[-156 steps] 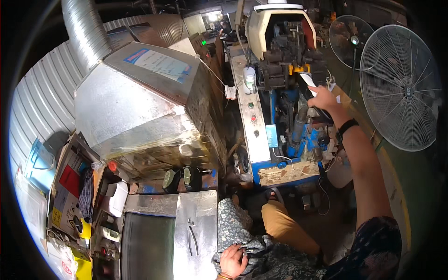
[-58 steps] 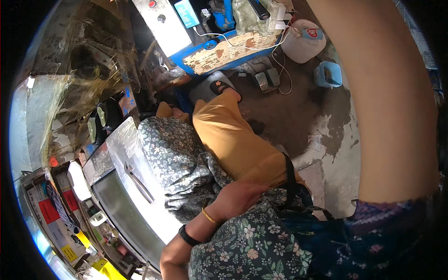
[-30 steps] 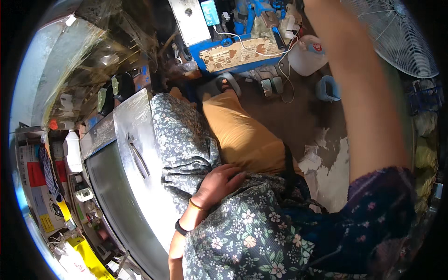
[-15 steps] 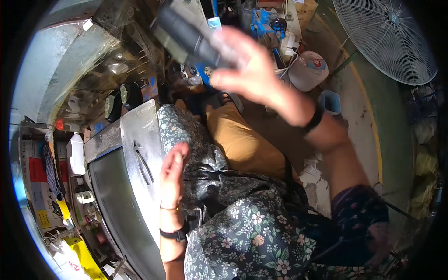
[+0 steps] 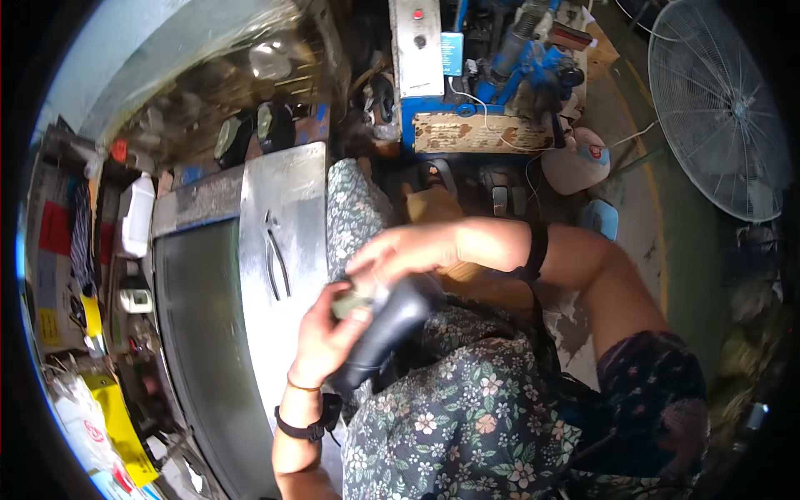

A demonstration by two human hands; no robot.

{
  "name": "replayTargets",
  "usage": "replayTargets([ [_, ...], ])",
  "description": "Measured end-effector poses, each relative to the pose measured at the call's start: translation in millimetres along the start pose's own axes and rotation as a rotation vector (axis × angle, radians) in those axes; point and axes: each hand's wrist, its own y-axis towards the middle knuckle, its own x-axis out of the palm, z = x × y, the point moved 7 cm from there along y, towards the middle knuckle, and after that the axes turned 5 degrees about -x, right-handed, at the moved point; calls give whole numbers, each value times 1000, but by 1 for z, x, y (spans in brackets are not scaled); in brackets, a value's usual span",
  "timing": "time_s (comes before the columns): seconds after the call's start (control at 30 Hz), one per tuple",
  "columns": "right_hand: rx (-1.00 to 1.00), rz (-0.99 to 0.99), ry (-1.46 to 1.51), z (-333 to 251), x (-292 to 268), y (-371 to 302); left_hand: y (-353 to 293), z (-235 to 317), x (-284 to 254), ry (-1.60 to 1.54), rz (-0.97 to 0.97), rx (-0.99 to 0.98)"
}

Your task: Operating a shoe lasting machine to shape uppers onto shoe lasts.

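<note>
Black shoe-like piece: between both hands, above the floral cloth on the lap; 0.5 s ago it was higher and farther forward, in the right hand only.
Left hand: holds the piece, thumb on its pale side; before, this hand was empty.
Right hand: now lower, fingers bent beside the upper part of the piece; because of blur, I cannot tell if they grip.
Pliers: lie on the metal plate, same as before.
</note>
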Motion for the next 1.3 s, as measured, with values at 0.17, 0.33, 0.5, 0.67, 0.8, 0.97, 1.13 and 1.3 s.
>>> replayTargets([
  [0.17,-39,162,209,34,23,-19,-16,-47,-40,-44,52,340],
  [0.33,-351,572,-145,-8,-6,-40,-34,-198,-94,-122,856,42],
  [0.5,-605,970,133,-71,-76,37,-46,-181,-34,442,801,94],
  [0.67,-769,1312,-114,-81,-143,88,-42,-190,-27,458,846,9],
  [0.8,-474,1312,-1062,-85,-172,155,-29,-183,-32,473,822,39],
  [0.97,-58,864,-1234,-115,-184,254,-35,-180,-39,522,799,-28],
  [1.13,-17,819,-1020,-95,-229,261,-29,-163,-41,572,798,-12],
  [1.3,-208,709,-911,-79,-220,191,-30,-173,-34,574,812,1],
])
